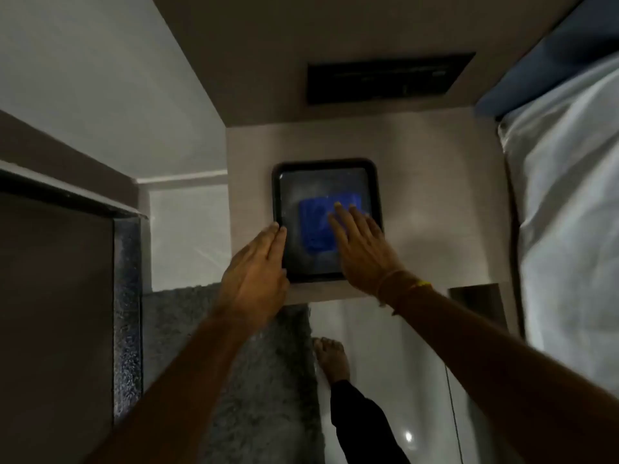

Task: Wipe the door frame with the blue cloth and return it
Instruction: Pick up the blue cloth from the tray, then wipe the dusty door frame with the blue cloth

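Over on the far left we have the door frame [125, 296], a dark speckled upright beside the door, well apart from the action. Moving in, our left hand [254, 279] lies flat and loose, fingers together and straight, with the fingertips [279, 229] touching the left rim of the black tray [276, 195] — nothing gripped there, so it looks like a steadying hand and no more.

Inside that tray sits the blue cloth [315, 226], a folded square lying flat on the tray floor, a little right of centre. We'd judge it light and soft, floppy once lifted, and liable to unfold if we pinch a single layer. The best hold seems to be the near left edge, which is clear of the hand, or a bunching of the whole pad under the fingers. The tray may slide on the smooth top of the stand [435, 202], hence that bracing left hand.

Then the right hand [360, 249] — palm down, fingers spread and extended across the cloth's right side, pressing or resting on it and not closed around it. We can't tell whether it is about to gather the cloth or has just laid it down. The wrist, with a band [398, 286] on it, comes in from lower right, forearm straight.

At far right there is pale bedding [569, 212].
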